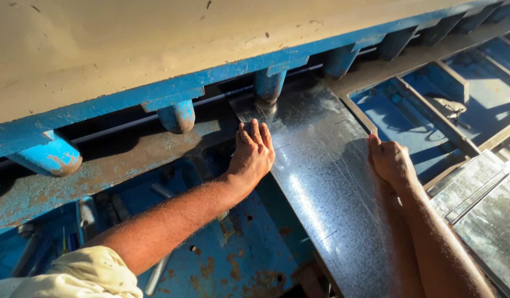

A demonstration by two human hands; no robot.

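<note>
So the biggest thing we're looking at is the shearing machine (128, 49), a big beige body with a chipped blue lower edge running from 9 o'clock up to 2 o'clock. A row of blue hold-down feet (176, 116) hangs along that edge. Under it sits the rusty blue machine bed (233, 259), with open blue pockets between metal ribs off at 3 o'clock.

Next down in size is the galvanized metal sheet (321, 182), a long shiny strip lying on the bed from 6 o'clock up toward 12 o'clock, its far end tucked right under one hold-down foot. More shiny sheet pieces (481, 204) lie at 4 o'clock.

Then our hands. Our left hand (252, 154) lies flat and open, fingers stretched out, pressing on the sheet's left edge near the far end. Our right hand (392, 161) sits on the sheet's right edge with fingers curled over it; we can't tell if it's really gripping or just resting. A cream sleeve (84, 273) shows at 7 o'clock.
</note>
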